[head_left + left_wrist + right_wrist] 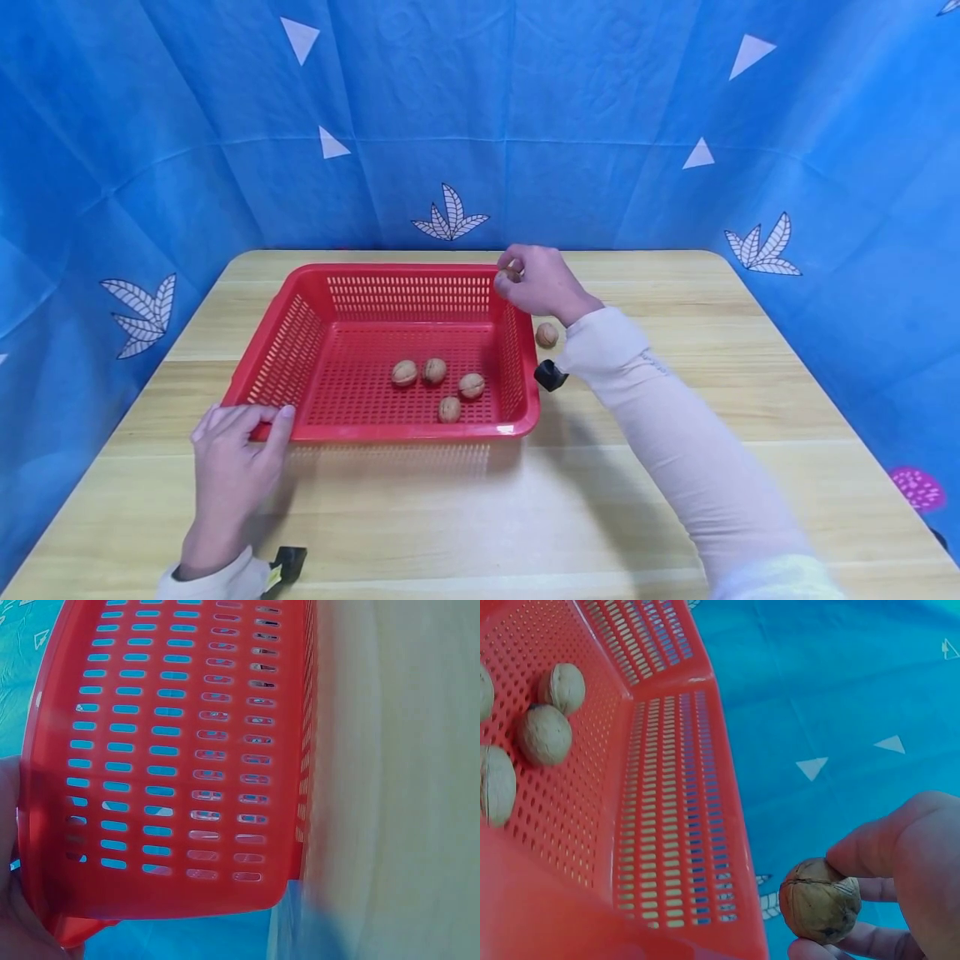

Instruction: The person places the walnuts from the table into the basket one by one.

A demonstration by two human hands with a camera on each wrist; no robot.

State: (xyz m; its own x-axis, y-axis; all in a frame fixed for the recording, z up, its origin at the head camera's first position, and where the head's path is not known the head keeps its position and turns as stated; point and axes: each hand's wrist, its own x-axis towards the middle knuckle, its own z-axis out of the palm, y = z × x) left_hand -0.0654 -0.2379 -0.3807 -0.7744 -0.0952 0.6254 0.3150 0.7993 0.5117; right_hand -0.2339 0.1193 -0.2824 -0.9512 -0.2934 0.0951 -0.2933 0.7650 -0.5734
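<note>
A red plastic basket (420, 432) with slotted walls lies on the table, with several walnuts (404, 372) on its floor. My left hand (238, 467) grips the rim at the basket's near left corner. In the left wrist view, part of that hand shows beside the slotted wall (172, 780). Over by the far right corner, my right hand (546, 282) pinches a walnut (820, 900) between thumb and fingers, at about rim height. Another walnut (547, 335) sits on the table just outside the basket's right wall, below my right wrist.
The light wooden table (675, 400) extends to both sides of the basket and in front of it. Behind it hangs a blue cloth (600, 100) with white triangles and leaf prints. Small black devices (551, 375) are worn at both wrists.
</note>
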